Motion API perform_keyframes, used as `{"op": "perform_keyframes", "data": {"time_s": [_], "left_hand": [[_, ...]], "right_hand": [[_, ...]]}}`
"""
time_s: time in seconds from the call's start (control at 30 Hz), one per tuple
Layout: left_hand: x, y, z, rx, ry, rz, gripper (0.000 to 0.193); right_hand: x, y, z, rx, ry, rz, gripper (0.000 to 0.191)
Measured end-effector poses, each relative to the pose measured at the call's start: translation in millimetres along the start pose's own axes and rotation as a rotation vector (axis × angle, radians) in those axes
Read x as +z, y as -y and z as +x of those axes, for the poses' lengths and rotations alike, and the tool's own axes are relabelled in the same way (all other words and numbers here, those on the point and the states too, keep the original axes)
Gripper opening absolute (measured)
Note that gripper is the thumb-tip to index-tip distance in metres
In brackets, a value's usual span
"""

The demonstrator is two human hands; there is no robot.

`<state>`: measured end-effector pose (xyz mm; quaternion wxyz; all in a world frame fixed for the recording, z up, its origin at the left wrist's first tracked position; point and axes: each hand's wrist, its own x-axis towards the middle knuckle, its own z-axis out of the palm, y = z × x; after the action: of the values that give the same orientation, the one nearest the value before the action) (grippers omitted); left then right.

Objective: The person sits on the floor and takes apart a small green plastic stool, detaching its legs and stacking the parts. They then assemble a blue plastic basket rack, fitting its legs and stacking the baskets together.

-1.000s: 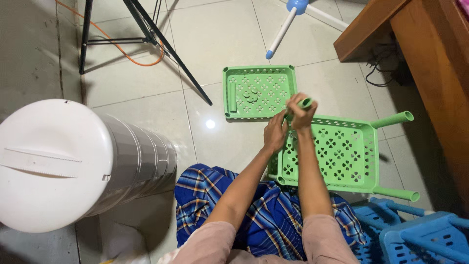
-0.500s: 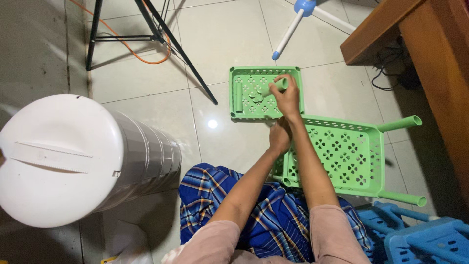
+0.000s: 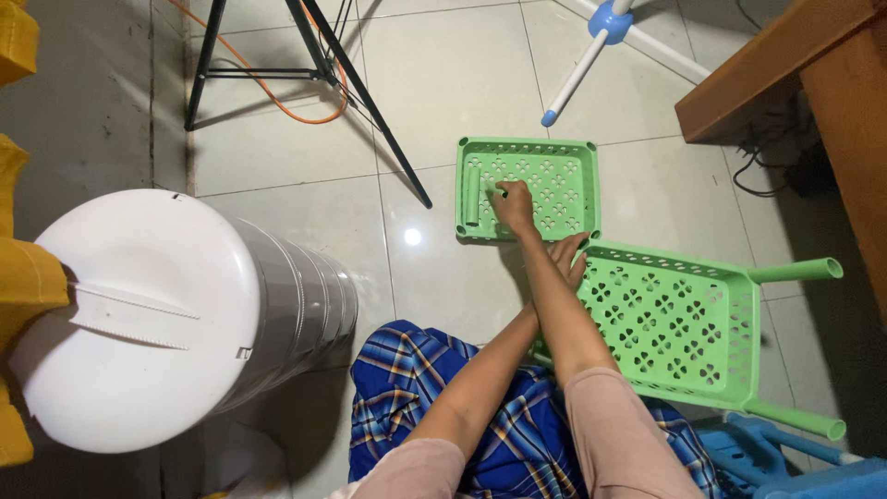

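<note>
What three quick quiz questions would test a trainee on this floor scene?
1. True or false: the right hand reaches into the small green tray.
2. What does the left hand rest against?
3. Which lies in the small tray: A, a green tube; B, a blue tube?

Key: 1 true. 2 the rim of the larger green basket with tube legs. 3 A.
</note>
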<state>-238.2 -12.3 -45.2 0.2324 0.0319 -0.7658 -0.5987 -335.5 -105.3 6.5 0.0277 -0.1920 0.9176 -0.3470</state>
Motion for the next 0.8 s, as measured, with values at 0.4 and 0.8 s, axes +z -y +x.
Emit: {"op": "perform_keyframes", "data": {"time_s": [0.4,0.8], "left_hand": [[5.6,4.6,-0.9,0.062,-0.034,0.064,0.042],[9.3,3.6,-16.9,-0.106,0.155,0.259,0.052]], "right_hand": [[-15.9,-6.9,-19.9,-0.085,0.294,0.194,0.032],[-242.5,-114.7,-199.3,-0.090,-0.399,0.213,0.016]]}}
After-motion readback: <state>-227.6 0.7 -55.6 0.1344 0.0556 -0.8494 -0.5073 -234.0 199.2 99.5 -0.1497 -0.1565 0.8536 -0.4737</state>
